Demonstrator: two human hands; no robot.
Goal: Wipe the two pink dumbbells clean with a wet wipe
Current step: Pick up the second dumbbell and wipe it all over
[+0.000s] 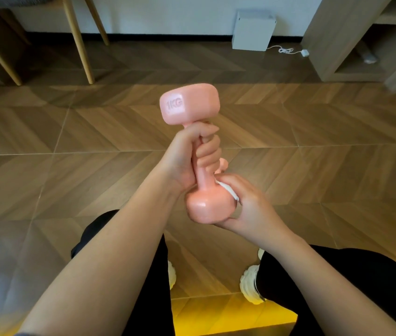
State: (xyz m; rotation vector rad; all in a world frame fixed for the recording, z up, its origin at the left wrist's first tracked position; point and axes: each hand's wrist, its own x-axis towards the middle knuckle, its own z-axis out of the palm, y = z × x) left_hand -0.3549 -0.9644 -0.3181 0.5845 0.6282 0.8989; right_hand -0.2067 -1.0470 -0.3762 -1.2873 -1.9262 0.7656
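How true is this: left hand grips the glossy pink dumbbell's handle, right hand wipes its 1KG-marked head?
False: the head view shows the right hand pressing the white wet wipe on the other, lower head of the glossy pink dumbbell. The rest holds.

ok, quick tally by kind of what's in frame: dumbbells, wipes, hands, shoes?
Pink dumbbell: 1
Wet wipe: 1
Hands: 2 (left hand, right hand)
White shoes: 2 (left shoe, right shoe)
Total: 6

home room, herringbone wood floor (313, 132), chair legs (80, 44), shelving unit (352, 44)
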